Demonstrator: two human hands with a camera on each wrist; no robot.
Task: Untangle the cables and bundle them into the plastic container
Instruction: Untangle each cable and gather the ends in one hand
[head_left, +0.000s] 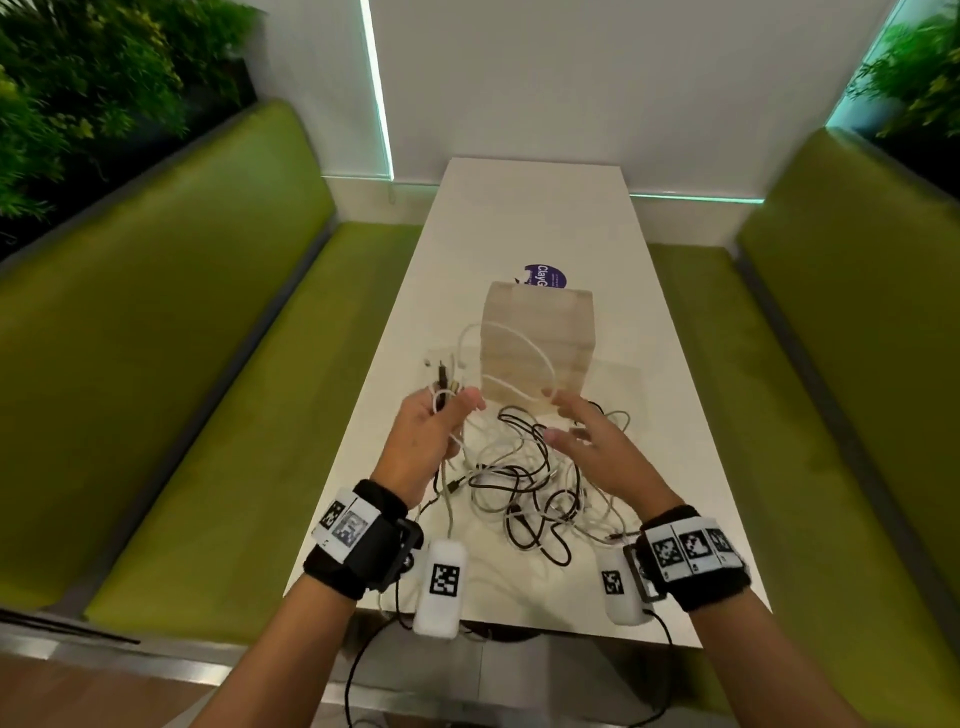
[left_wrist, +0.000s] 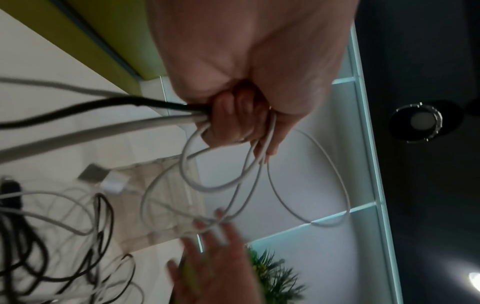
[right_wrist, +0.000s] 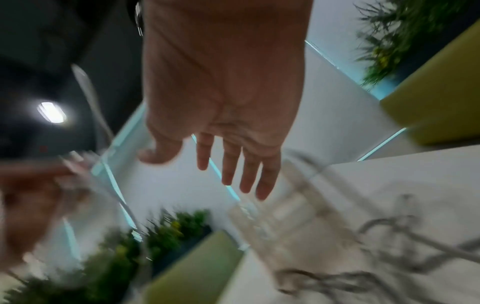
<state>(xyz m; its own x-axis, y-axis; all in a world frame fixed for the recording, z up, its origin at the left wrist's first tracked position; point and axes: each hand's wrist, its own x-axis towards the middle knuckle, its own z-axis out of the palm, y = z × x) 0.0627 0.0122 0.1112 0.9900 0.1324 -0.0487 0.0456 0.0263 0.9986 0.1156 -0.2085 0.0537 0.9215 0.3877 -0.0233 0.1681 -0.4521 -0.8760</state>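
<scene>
A tangle of white and black cables (head_left: 530, 493) lies on the white table (head_left: 670, 415) between my hands. My left hand (head_left: 441, 421) is raised over the pile and grips several cable ends, plugs sticking up above the fist; the left wrist view shows its fingers (left_wrist: 233, 121) curled round white and black cords with white loops (left_wrist: 249, 179) hanging from it. My right hand (head_left: 576, 423) hovers beside those loops with fingers (right_wrist: 233, 164) spread straight, fingertips at a white loop. A clear plastic container (head_left: 537, 345) stands upright just beyond the hands.
Green padded benches (head_left: 197, 395) run along both sides of the narrow table. A purple round sticker (head_left: 545, 275) lies behind the container. Plants (head_left: 78, 93) fill the upper corners. Wrist camera units and their cords hang at the table's near edge.
</scene>
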